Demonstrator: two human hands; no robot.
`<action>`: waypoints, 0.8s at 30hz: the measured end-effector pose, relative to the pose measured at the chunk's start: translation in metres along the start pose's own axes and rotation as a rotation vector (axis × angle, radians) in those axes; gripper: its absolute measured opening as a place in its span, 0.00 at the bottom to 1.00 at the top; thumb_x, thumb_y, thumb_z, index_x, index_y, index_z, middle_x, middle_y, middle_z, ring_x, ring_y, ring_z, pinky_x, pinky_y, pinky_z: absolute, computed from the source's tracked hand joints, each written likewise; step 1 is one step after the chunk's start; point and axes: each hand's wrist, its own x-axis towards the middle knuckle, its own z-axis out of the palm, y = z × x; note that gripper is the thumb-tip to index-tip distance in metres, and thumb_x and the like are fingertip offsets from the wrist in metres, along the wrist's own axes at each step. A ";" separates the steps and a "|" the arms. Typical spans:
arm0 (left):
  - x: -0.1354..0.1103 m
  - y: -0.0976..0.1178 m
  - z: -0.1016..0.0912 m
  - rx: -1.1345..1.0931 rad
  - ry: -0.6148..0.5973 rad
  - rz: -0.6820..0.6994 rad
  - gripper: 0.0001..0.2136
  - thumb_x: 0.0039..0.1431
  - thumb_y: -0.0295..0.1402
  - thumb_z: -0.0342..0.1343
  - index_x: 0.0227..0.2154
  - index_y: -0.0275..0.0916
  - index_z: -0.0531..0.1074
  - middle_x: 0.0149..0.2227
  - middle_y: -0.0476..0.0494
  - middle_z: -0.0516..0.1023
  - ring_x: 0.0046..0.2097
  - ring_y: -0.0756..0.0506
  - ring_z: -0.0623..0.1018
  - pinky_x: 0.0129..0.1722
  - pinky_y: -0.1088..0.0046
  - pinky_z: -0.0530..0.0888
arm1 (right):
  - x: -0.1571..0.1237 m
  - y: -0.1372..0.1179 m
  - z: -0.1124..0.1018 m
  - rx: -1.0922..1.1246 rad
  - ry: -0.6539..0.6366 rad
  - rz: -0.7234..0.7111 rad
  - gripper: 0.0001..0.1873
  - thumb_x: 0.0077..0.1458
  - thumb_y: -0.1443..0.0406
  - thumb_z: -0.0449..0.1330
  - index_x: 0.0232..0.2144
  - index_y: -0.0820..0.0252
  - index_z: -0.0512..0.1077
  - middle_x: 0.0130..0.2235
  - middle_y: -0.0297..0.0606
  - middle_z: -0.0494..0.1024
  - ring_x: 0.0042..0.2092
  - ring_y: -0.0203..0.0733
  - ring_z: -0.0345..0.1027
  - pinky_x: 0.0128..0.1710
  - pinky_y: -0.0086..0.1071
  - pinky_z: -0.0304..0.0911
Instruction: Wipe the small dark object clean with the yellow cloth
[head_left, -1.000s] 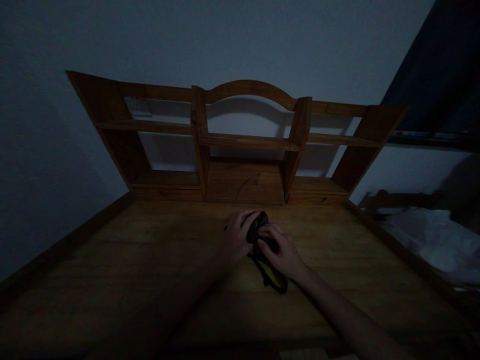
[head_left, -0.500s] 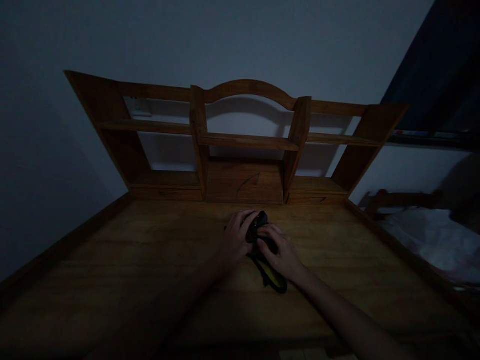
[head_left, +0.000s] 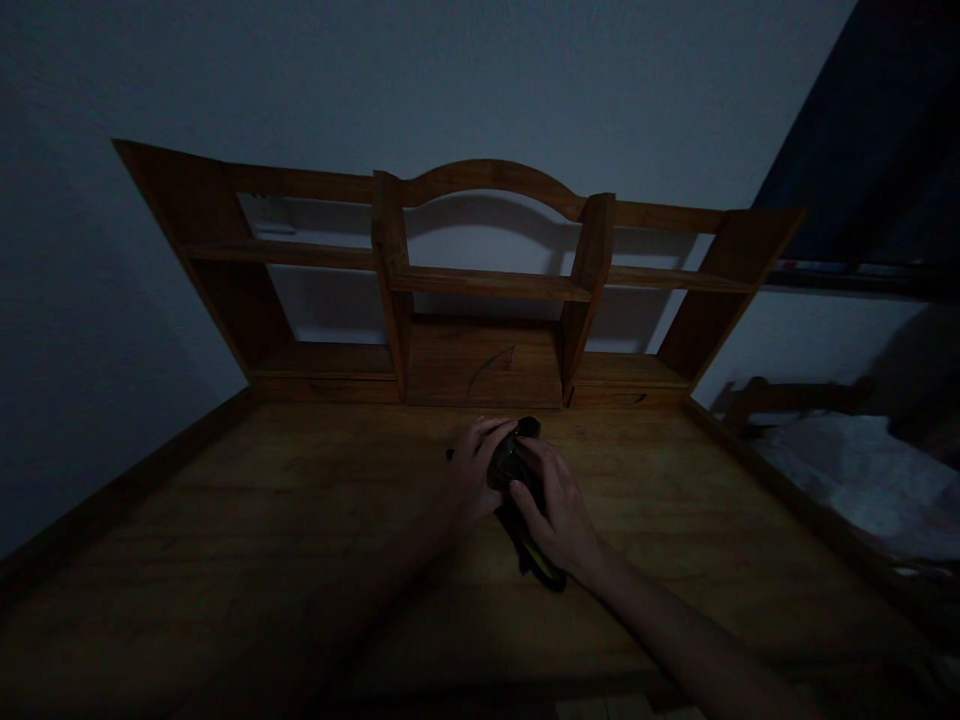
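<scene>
Both my hands are on a small dark glossy object (head_left: 505,464) over the middle of the desk. My left hand (head_left: 474,462) wraps its left side with bent fingers. From the right, my right hand (head_left: 553,495) grips it, thumb low and fingers across the top. Its exact kind is hard to make out in the dim light. Under the right hand lies a black, long, narrow piece with a yellow-green inside (head_left: 536,558), partly covered by that hand. A small dark tip (head_left: 450,455) sticks out left of my left hand.
The wooden desk (head_left: 300,520) has a raised rim on both sides. A wooden shelf unit (head_left: 491,285) with several compartments stands along its back, against a pale wall. At the right are white crumpled cloth (head_left: 847,480), a wooden rail (head_left: 814,395) and a dark curtain (head_left: 832,130).
My right hand has shifted slightly, its fingers reaching further up over the dark object. Less of the yellow-green inside shows. The view has swung a little to the right.
</scene>
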 end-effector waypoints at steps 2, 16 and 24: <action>0.000 -0.001 0.001 -0.021 0.007 -0.043 0.29 0.53 0.26 0.56 0.59 0.40 0.58 0.57 0.39 0.61 0.59 0.44 0.62 0.60 0.61 0.61 | -0.001 -0.002 0.001 0.040 -0.022 -0.026 0.24 0.62 0.64 0.51 0.59 0.58 0.54 0.59 0.44 0.59 0.62 0.46 0.49 0.62 0.44 0.49; -0.003 -0.005 -0.005 0.148 -0.039 0.053 0.33 0.52 0.29 0.59 0.61 0.40 0.55 0.59 0.38 0.60 0.61 0.41 0.60 0.63 0.57 0.55 | 0.001 0.007 0.006 0.446 -0.022 0.176 0.16 0.63 0.63 0.52 0.51 0.56 0.55 0.48 0.41 0.68 0.50 0.39 0.67 0.51 0.36 0.63; -0.002 -0.006 -0.005 0.163 -0.047 0.071 0.34 0.52 0.32 0.60 0.61 0.41 0.55 0.58 0.41 0.62 0.60 0.43 0.61 0.64 0.57 0.52 | 0.001 0.007 0.003 0.093 -0.041 0.085 0.26 0.64 0.63 0.50 0.62 0.56 0.50 0.59 0.43 0.62 0.61 0.43 0.55 0.61 0.42 0.54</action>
